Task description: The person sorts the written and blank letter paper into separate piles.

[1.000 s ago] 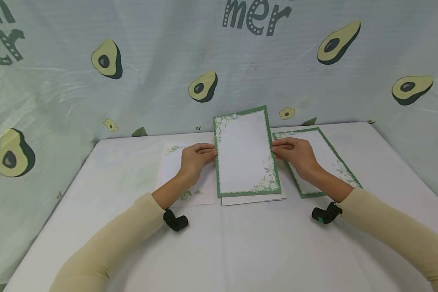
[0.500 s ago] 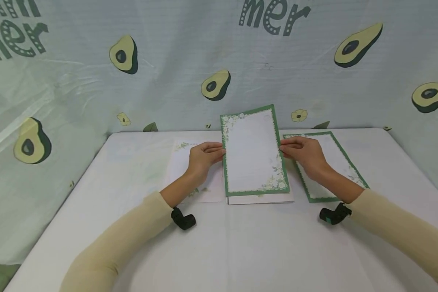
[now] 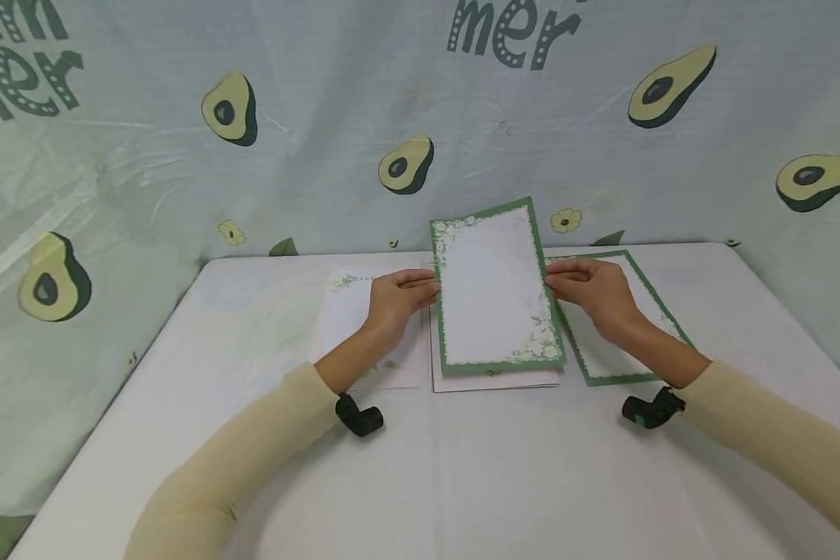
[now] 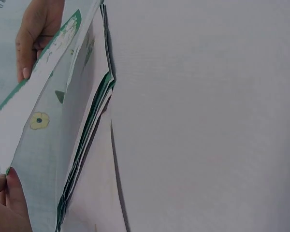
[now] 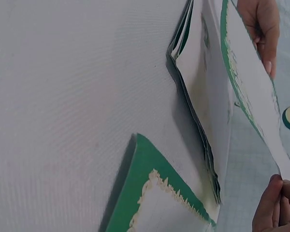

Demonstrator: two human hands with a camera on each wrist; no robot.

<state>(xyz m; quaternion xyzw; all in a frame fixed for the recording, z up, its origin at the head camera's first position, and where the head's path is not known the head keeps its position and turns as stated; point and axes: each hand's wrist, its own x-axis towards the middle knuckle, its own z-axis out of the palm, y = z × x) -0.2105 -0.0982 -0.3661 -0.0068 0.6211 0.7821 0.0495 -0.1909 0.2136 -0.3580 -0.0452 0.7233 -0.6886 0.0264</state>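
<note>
Between pinching hands (image 3: 396, 303) (image 3: 597, 297), green-bordered sheet (image 3: 495, 292)

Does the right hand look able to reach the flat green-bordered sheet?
Probably, if it lets go: the right hand pinches the raised sheet, but the flat sheet lies beneath that hand, near corner bare.

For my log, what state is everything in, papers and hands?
Held sheet, raised, slightly bowed.
Stack, beneath the held sheet, corner layers slightly parted.
Green-bordered sheet at right, laid down, partly hidden.
Pale sheet at left, laid down, partly hidden.
Left hand, pinching the held sheet's left edge.
Right hand, pinching its right edge.
</note>
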